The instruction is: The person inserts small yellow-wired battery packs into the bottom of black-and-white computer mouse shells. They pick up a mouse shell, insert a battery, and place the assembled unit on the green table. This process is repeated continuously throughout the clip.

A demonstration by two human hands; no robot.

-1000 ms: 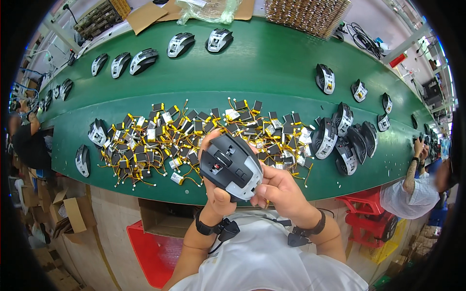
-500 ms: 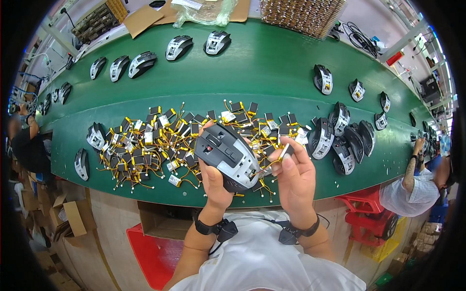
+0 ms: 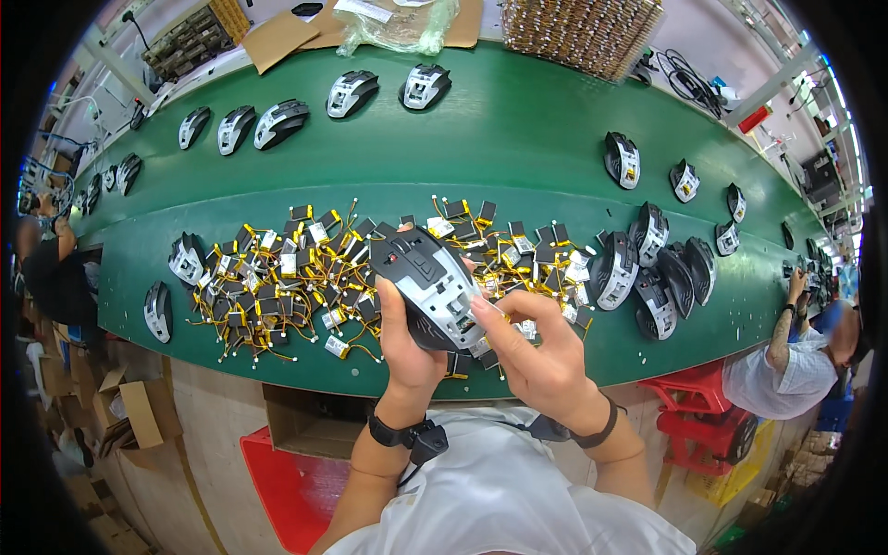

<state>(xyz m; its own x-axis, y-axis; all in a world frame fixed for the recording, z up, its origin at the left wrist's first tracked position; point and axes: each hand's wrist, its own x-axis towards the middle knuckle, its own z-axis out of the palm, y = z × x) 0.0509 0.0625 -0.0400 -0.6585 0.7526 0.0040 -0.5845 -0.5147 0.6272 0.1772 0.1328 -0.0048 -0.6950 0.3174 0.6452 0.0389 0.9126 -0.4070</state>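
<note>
My left hand is closed around a black and silver computer mouse, which is tilted above the table with its opened top facing up. My right hand has its fingers bent together, the tips pressed at the recess in the mouse's silver part. Whatever lies between or under those fingertips is hidden; the small battery does not show there. Behind and around the mouse spreads a heap of small flat batteries with yellow tape, thin wires and white plugs.
Several similar mice cluster right of the heap on the green table. Other mice stand in a row farther back. A honeycomb-like block sits at the far edge. Below is a red bin; a co-worker sits at right.
My right hand has moved left onto the mouse, its fingers now over the recess. The wired battery it pinched beside the mouse has gone out of sight.
</note>
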